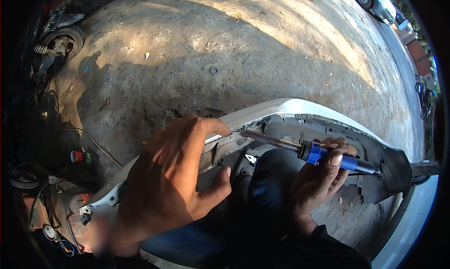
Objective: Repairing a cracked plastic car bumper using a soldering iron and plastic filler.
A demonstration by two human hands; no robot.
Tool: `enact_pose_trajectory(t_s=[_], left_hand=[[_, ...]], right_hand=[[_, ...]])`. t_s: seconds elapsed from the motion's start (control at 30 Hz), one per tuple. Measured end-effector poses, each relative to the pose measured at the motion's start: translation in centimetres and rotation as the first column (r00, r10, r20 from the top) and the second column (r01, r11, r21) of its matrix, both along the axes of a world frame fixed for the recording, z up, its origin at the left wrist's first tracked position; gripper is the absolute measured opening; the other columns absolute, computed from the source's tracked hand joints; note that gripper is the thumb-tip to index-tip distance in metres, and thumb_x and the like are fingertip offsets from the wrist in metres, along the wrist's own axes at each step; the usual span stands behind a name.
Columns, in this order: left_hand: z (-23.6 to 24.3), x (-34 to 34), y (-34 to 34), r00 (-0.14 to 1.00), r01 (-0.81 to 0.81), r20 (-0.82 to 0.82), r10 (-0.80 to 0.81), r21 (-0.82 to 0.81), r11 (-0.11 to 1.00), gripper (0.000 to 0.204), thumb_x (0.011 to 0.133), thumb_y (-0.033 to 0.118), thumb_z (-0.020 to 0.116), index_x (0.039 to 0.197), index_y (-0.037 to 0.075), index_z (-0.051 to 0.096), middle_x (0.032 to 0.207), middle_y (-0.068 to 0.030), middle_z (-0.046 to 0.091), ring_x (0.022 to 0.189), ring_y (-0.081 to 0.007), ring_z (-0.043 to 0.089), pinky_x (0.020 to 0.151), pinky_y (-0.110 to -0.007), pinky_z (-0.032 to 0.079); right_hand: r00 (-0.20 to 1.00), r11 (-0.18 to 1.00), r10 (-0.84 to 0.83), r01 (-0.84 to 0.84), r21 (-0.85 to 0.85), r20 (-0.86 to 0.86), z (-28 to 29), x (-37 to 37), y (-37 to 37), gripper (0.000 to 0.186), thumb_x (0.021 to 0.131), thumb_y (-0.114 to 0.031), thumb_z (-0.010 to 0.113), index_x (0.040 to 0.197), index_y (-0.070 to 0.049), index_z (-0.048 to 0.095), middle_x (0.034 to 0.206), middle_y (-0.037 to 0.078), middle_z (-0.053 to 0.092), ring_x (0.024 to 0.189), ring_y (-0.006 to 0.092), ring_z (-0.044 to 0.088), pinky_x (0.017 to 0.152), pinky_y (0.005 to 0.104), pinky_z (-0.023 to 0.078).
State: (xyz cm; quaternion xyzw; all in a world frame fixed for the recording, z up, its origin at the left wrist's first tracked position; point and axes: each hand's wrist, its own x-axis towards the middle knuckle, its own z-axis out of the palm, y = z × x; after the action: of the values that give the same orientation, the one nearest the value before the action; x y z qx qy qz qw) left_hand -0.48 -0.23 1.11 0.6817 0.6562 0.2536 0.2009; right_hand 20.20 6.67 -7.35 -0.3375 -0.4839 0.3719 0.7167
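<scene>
Currently R hand [319, 184] clamped rnd blue-handled tool [316, 153], L hand [174, 175] spread nr bumper [293, 106].

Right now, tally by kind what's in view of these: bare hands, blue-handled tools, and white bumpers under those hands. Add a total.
Bare hands: 2 (left hand, right hand)
Blue-handled tool: 1
White bumper: 1
Total: 4

Counts: 2 hands, 1 left [176, 170], 1 right [323, 175]. 1 blue-handled tool [315, 153]. 1 long white panel [293, 106]. Ground [178, 44]: 1 dark ring [211, 72] mid-ground, 1 yellow-white scrap [146, 56], 1 clear motorbike [72, 37] at far left corner, 1 parked vehicle [385, 9] past far right corner, 1 red round item [76, 156] toward left edge, 1 dial gauge [48, 231] near left corner. Leaf bits [341, 200]: too small to count.
</scene>
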Motion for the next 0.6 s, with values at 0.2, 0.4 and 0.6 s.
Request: enact_pose_trajectory(t_s=[0.2,0.4,0.6], left_hand=[[-1.1,0.0,0.0,0.861,-0.126,0.495,0.113,-0.007,0.992,0.014,0.092,0.003,0.049,0.104,-0.003,0.055,0.092,-0.01,0.062,0.084,-0.014,0.063,0.078,-0.028,0.048],[-0.7,0.2,-0.1,0.851,-0.149,0.509,0.127,0.002,0.989,0.013,0.093,0.001,0.049,0.104,-0.003,0.055,0.091,-0.0095,0.062,0.083,-0.0123,0.062,0.079,-0.026,0.045],[-0.8,0.1,-0.1,0.832,-0.156,0.54,0.131,0.001,0.988,0.014,0.093,0.001,0.049,0.105,-0.003,0.055,0.089,-0.008,0.062,0.081,-0.0089,0.058,0.077,-0.024,0.044]], right_hand=[[1.0,0.999,-0.002,0.002,-0.036,-0.013,0.2,0.4,-0.4,0.019,0.093,-0.018,0.06,0.1,-0.004,0.05,0.093,0.007,0.048,0.09,0.016,0.047,0.086,0.0326,0.042],[0.99,0.992,-0.1,0.107,-0.063,0.1,-0.2,0.8,-0.6,0.018,0.095,-0.014,0.058,0.106,-0.003,0.05,0.096,0.007,0.049,0.09,0.0152,0.048,0.083,0.029,0.042],[0.999,0.997,-0.003,-0.001,-0.077,-0.044,0.3,0.6,-0.5,0.017,0.095,-0.016,0.058,0.104,-0.004,0.051,0.095,0.006,0.049,0.086,0.0109,0.047,0.07,0.0222,0.039]])
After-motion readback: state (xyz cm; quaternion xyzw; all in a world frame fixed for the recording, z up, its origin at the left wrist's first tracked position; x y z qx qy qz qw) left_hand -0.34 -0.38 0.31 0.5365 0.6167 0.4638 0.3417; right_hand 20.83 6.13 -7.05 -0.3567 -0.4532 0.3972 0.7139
